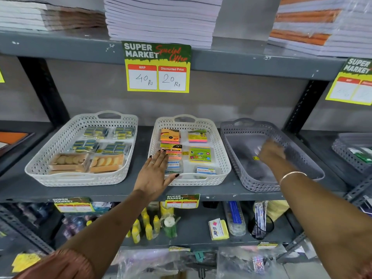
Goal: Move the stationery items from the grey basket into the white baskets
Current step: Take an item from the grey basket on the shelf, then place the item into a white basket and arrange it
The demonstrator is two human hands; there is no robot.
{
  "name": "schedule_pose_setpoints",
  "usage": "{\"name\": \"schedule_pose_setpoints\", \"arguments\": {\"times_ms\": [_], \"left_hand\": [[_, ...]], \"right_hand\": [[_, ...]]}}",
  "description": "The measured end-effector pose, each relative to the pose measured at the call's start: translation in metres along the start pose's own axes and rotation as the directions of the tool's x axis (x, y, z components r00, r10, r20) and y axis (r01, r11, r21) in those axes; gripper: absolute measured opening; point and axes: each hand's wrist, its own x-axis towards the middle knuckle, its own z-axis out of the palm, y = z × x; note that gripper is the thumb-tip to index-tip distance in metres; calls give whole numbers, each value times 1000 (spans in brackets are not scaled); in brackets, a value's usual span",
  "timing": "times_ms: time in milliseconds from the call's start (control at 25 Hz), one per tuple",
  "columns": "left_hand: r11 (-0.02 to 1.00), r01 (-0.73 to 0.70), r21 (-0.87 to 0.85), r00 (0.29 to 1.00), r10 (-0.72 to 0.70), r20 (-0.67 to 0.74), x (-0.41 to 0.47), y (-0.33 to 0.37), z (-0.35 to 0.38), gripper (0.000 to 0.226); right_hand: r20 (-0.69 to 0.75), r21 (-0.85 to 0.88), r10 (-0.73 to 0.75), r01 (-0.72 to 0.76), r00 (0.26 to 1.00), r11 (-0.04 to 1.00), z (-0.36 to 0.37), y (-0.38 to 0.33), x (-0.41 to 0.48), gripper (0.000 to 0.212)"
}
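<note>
The grey basket [231, 150] stands at the right of the shelf, and a small yellow tag [256, 158] lies on its floor. My right hand [271, 153] reaches down inside it, blurred, so its grip is unclear. The middle white basket [221, 156] holds sticky-note pads, among them an orange pad [170, 135] and a green pad [200, 155], with small clear boxes [205, 170] at the front. My left hand [156, 174] lies flat over this basket's front left corner, fingers spread and holding nothing. The left white basket [50, 150] contains blue-yellow packets [90, 146] and tan boxes [106, 163].
A yellow price sign [157, 67] hangs from the shelf above, which carries stacks of notebooks [161, 19]. Another grey basket [352, 156] sits at the far right. The shelf below holds yellow bottles [149, 226] and assorted packets.
</note>
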Motion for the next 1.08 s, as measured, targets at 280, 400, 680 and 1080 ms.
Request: {"name": "schedule_pose_setpoints", "arguments": {"times_ms": [280, 400, 680, 1080], "left_hand": [[1000, 7, 9, 1000, -7, 23, 0, 1, -1, 120], [1000, 6, 15, 1000, -6, 26, -1, 0, -1, 119], [997, -22, -72, 999, 25, 45, -1, -1, -8, 105], [981, 75, -181, 892, 15, 452, 55, -3, -31, 59]], "right_hand": [[271, 156, -650, 634, 710, 757, -6, -92, -81, 51], [380, 24, -664, 711, 644, 703, 16, -102, -97, 46], [418, 12, -664, 726, 620, 687, 29, -106, -96, 62], [423, 13, -721, 792, 549, 611, 41, -107, -90, 55]]}}
